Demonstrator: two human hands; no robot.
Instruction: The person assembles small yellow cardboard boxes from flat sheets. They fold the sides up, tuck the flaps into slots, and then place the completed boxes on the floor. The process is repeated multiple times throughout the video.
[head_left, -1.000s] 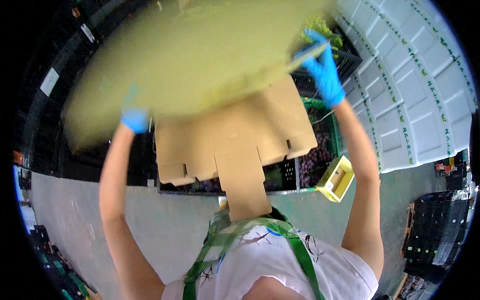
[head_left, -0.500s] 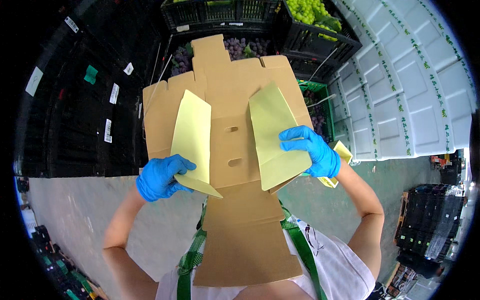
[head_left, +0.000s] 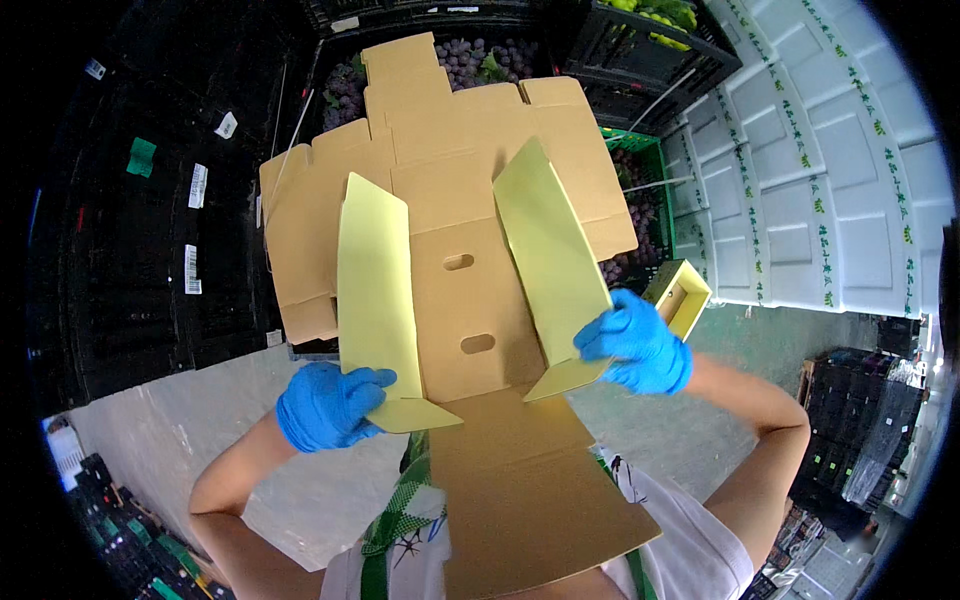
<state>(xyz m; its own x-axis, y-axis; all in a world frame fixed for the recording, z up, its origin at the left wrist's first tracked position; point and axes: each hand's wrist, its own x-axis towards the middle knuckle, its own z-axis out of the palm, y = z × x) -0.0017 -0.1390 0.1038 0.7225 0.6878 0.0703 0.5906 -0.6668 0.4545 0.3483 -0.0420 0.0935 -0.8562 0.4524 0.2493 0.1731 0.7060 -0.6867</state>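
Note:
A partly folded cardboard box [head_left: 463,310] spreads out in front of me, brown on its inner face and pale yellow on its raised side flaps. Two oval slots are cut in its middle panel. My left hand [head_left: 335,405], in a blue glove, pinches the near end of the left flap [head_left: 376,290], whose small tab bends inward. On the other side my right hand [head_left: 635,345], also blue-gloved, grips the near end of the right flap [head_left: 552,250], with its tab folded inward too. A long panel hangs toward my chest.
Purple grapes [head_left: 490,62] fill a crate under the cardboard's far edge. A black crate [head_left: 650,60] holds green grapes, above a green crate [head_left: 660,190]. Black crates [head_left: 150,230] stack at left, white foam boxes [head_left: 800,170] at right. A small yellow box [head_left: 685,297] sits beyond my right hand.
The right tab has been bent inward, and my right hand has shifted down and slightly right. My left hand has lowered with its flap. The view has shifted a little.

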